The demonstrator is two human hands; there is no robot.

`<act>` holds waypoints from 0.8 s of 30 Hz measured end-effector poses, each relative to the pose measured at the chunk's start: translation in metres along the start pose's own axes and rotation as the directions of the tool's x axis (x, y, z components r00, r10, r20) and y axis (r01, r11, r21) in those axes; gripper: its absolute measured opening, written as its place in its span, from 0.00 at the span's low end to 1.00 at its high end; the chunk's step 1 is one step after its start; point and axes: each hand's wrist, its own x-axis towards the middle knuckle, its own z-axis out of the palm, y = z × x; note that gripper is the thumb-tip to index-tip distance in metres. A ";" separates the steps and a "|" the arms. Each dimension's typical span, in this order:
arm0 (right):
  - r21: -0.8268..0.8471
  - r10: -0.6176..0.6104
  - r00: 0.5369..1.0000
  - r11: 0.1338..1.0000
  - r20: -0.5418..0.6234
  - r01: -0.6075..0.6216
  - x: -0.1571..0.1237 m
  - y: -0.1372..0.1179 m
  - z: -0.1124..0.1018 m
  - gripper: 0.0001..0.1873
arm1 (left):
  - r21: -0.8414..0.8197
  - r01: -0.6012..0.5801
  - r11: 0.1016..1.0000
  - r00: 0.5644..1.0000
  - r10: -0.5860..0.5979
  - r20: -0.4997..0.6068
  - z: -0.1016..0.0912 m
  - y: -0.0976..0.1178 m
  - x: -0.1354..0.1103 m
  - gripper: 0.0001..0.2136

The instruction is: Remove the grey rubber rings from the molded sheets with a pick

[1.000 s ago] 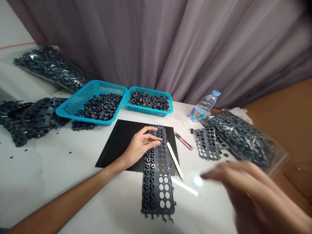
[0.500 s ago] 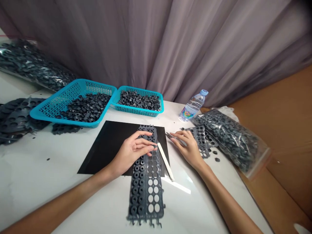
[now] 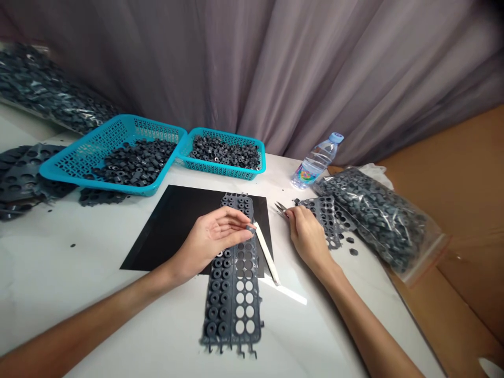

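My left hand (image 3: 214, 231) is over the upper half of a dark rubber sheet (image 3: 235, 294), thumb and fingertips pinching a small dark rubber piece (image 3: 249, 228). Ring-shaped pieces fill the sheet's lower left rows, while the rows on the right show open round holes. To the right, my right hand (image 3: 309, 231) is closed on a pointed metal tool (image 3: 281, 208) with two tips; its handle is hidden in the fingers. Between the hands lies a slim white-handled tool (image 3: 268, 255), along the sheet's right edge. Under the sheet's upper part is a black mat (image 3: 169, 226).
Two blue baskets (image 3: 106, 187) (image 3: 220, 171) of small dark pieces stand at the back left. A water bottle (image 3: 317, 160) and a filled plastic bag (image 3: 378, 218) are on the right, beside a punched sheet (image 3: 328, 218). Another filled bag (image 3: 51, 92) lies far left.
My right hand has gone from resting with spread fingers over the metal tool to gripping it, tips pointing away. The left hand keeps its pinch above the sheet. The view has shifted slightly.
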 end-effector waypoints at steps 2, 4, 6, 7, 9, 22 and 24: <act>0.203 0.096 0.995 0.974 0.023 -0.099 -0.001 -0.004 -0.005 0.18 | -0.010 0.009 1.000 1.000 -0.009 0.011 0.002 0.002 0.000 0.13; 0.439 0.157 0.985 0.882 0.068 -0.171 -0.001 -0.011 -0.012 0.19 | -0.014 0.023 1.000 1.000 -0.023 0.018 0.004 0.003 -0.001 0.12; 0.625 0.163 0.978 0.752 0.131 -0.209 -0.002 -0.020 -0.021 0.22 | -0.012 0.038 0.999 0.999 -0.038 0.029 0.004 0.003 -0.001 0.12; 0.681 0.151 0.973 0.696 0.173 -0.228 -0.002 -0.026 -0.026 0.22 | -0.010 0.043 0.999 0.998 -0.043 0.037 0.003 0.003 -0.001 0.12; 0.732 0.111 0.965 0.633 0.236 -0.252 -0.004 -0.038 -0.035 0.23 | -0.016 0.048 0.999 0.997 -0.047 0.053 0.002 0.004 -0.001 0.11; 0.738 -0.054 0.991 0.673 0.123 -0.055 -0.025 -0.072 -0.044 0.17 | -0.157 0.035 0.987 0.999 -0.035 0.002 0.000 0.005 0.002 0.12; 0.731 -0.075 0.992 0.681 0.105 -0.026 -0.026 -0.073 -0.045 0.17 | -0.132 0.018 0.991 1.000 -0.019 -0.005 -0.001 0.005 0.002 0.13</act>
